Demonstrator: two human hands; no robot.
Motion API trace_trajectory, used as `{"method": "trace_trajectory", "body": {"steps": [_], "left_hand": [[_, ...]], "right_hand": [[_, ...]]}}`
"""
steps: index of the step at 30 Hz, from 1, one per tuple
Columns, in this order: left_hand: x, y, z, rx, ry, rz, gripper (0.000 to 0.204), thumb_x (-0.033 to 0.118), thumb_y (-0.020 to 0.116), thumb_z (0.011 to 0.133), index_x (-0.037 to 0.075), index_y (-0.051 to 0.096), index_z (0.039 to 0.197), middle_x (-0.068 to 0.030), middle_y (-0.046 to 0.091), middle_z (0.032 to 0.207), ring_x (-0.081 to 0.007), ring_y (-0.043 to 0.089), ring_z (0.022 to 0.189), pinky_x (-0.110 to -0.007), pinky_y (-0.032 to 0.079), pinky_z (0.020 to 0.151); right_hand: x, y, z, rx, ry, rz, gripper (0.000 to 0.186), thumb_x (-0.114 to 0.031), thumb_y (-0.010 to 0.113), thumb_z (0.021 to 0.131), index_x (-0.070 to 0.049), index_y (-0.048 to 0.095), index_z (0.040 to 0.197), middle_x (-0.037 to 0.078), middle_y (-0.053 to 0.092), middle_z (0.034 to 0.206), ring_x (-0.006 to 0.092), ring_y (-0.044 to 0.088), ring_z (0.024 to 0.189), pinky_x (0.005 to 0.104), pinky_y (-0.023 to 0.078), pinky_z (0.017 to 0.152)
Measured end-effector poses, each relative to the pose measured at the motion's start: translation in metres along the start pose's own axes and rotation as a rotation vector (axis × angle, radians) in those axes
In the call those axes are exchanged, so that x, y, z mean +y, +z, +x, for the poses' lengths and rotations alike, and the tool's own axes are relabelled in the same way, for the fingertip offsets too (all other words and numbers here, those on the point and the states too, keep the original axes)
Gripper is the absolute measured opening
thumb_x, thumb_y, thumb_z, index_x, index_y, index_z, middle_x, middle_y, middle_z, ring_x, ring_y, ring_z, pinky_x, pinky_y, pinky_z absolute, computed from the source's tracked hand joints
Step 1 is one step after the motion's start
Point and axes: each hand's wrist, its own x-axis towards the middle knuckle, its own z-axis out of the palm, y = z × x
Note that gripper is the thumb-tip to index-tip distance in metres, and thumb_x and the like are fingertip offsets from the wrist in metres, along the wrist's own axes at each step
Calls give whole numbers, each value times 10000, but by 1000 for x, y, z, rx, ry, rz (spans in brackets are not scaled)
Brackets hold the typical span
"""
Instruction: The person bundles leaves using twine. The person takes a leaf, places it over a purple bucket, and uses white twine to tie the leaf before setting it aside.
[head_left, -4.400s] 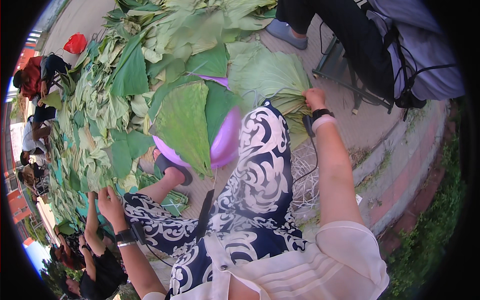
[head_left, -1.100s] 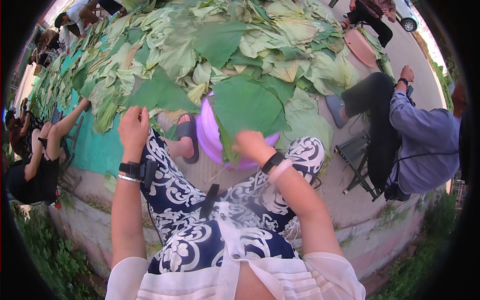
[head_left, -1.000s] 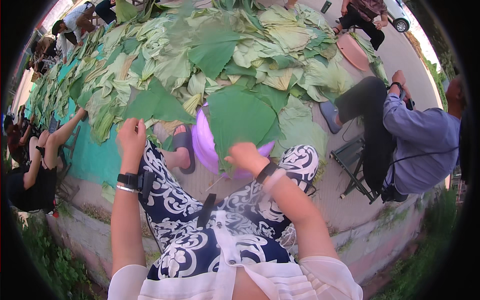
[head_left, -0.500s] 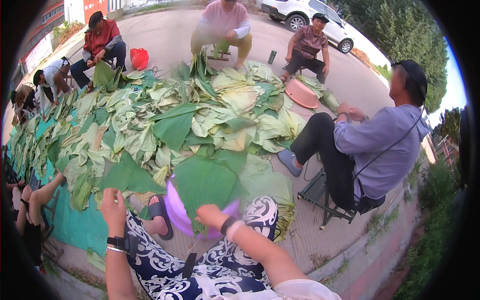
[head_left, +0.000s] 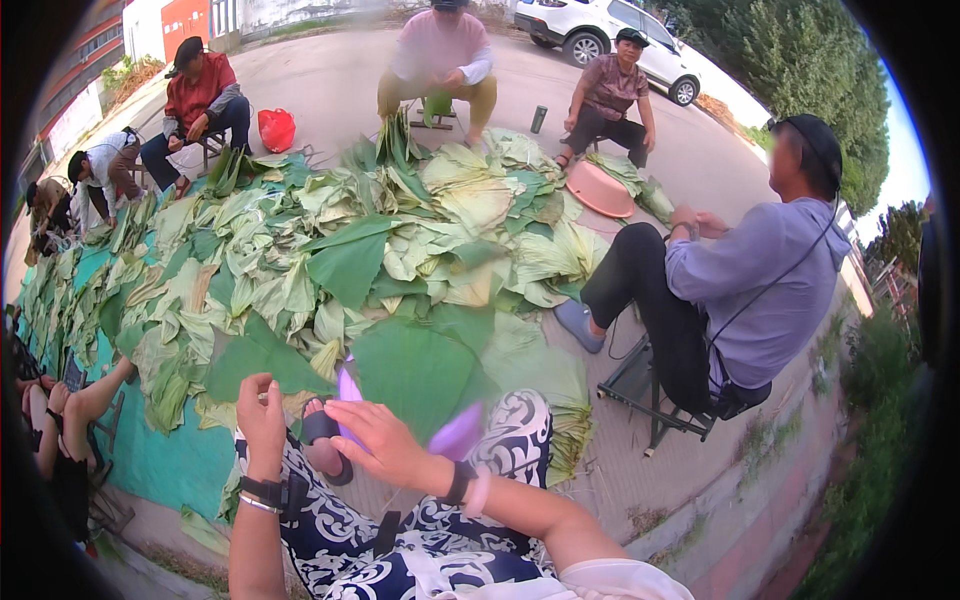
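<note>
Over my knees, my left hand (head_left: 262,428) is raised with its fingers curled together; whatever they pinch, if anything, is too small to make out. Just to its right, my right hand (head_left: 388,450) reaches across with fingers stretched out and holds nothing I can see. A big green leaf (head_left: 412,365) lies over the purple basin (head_left: 458,432) between my feet, hiding most of it. Left of that leaf, another dark green leaf (head_left: 258,358) rests beyond my left hand. Both belong to a broad heap of large leaves (head_left: 450,200), some green, some pale and drying.
A person (head_left: 750,270) in lavender sits on a folding stool (head_left: 650,400) at my right. More seated people work around the heap. A pink basin (head_left: 600,190) and a red bag (head_left: 276,130) stand at its far side. A green sheet (head_left: 160,455) shows at left.
My right hand has let go of the big leaf, which now lies spread over the basin, and has swung left toward my left hand. My left hand has shifted slightly right.
</note>
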Motion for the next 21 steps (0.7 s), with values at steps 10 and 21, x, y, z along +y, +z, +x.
{"method": "trace_trajectory", "body": {"steps": [10, 21], "left_hand": [[77, 95, -88, -558, 197, -287, 248, 78, 561, 834, -17, 539, 1063, -149, 553, 1036, -253, 547, 947, -339, 423, 830], [106, 55, -48, -437, 365, -46, 280, 72, 546, 845, -3, 539, 1114, -136, 533, 1153, -257, 501, 1084, -345, 373, 930]], "right_hand": [[-31, -35, -14, 50, -96, -173, 545, -360, 537, 839, -20, 474, 1261, 131, 475, 1297, 290, 466, 1151, 474, 298, 995], [46, -129, -55, 565, 287, -263, 328, -249, 492, 909, 11, 550, 1101, 169, 564, 1117, 323, 517, 1035, 373, 377, 907]]}}
